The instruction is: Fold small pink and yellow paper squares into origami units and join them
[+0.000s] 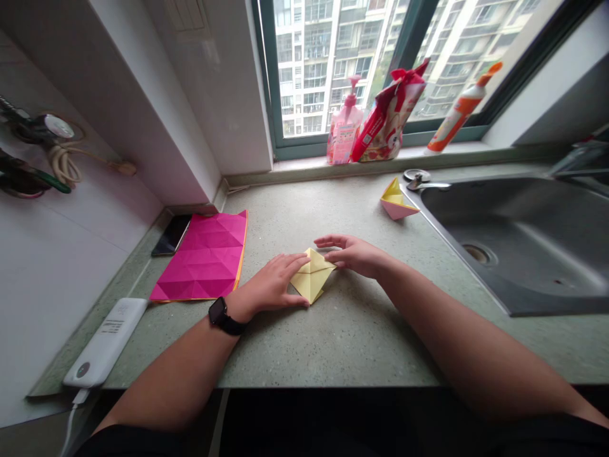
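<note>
Fingers (295, 260) unclenched, left hand (273, 282) laid along one folded yellow paper (311, 276), right hand (356, 255) angled to its corner

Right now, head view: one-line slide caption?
Left hand and right hand at a folded yellow paper, pink paper to the left, boat-shaped paper beside the sink.

There's one yellow paper diamond (313, 279), two bottles (343, 134) (457, 119), one sink (537, 241).
</note>
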`<action>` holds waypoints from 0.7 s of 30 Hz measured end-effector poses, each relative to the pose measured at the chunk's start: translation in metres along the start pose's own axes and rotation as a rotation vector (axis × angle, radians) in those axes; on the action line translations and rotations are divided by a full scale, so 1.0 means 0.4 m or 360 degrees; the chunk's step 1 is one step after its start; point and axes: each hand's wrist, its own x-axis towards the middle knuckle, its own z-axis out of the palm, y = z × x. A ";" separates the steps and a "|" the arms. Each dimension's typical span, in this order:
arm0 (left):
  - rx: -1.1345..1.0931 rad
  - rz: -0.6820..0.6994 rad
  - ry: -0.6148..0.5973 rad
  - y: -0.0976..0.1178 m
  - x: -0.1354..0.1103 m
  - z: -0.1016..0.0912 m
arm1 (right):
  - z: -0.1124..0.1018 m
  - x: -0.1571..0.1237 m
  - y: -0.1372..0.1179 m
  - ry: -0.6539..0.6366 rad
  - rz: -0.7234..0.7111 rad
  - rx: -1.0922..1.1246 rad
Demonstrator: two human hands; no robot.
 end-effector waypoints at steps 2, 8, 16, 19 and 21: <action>0.0047 -0.0032 -0.0040 -0.002 0.001 0.002 | -0.003 0.002 -0.003 0.0004 0.0037 0.0087; 0.0128 -0.0004 0.0229 -0.007 0.007 -0.006 | -0.002 0.008 -0.010 -0.0035 0.0035 0.0296; -0.0206 -0.0237 0.0873 0.016 0.012 -0.031 | 0.016 0.001 -0.019 -0.0183 -0.0076 0.0287; -0.0374 -0.0361 0.0912 0.023 0.015 -0.026 | 0.038 -0.004 -0.022 -0.0413 -0.0189 0.0192; -0.0491 -0.0363 0.0851 0.023 0.018 -0.018 | 0.056 -0.003 -0.016 -0.0495 -0.0231 0.0097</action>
